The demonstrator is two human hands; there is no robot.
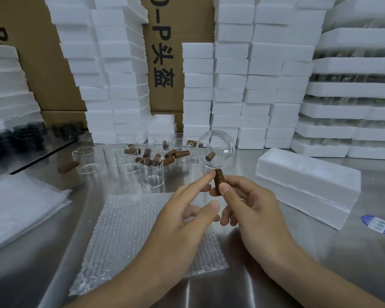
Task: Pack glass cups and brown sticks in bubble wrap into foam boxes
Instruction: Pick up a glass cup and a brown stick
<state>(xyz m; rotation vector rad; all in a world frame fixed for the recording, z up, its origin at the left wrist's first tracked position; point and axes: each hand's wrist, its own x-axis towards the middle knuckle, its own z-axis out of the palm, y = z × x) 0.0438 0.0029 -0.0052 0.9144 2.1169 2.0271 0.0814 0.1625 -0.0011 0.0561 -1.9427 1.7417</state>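
I see the right hand clamped on the brown stick, thumb against fingers, stick upright at frame centre. The glass cup is at its top end, 12 o'clock, mouth facing me (joint hidden). The left hand is loose, fingers apart, index tip touching the stick from 9 o'clock. Bubble wrap lies flat on the steel table at 7 o'clock. A foam box lies at 3 o'clock, with spare cups and loose sticks at 11.
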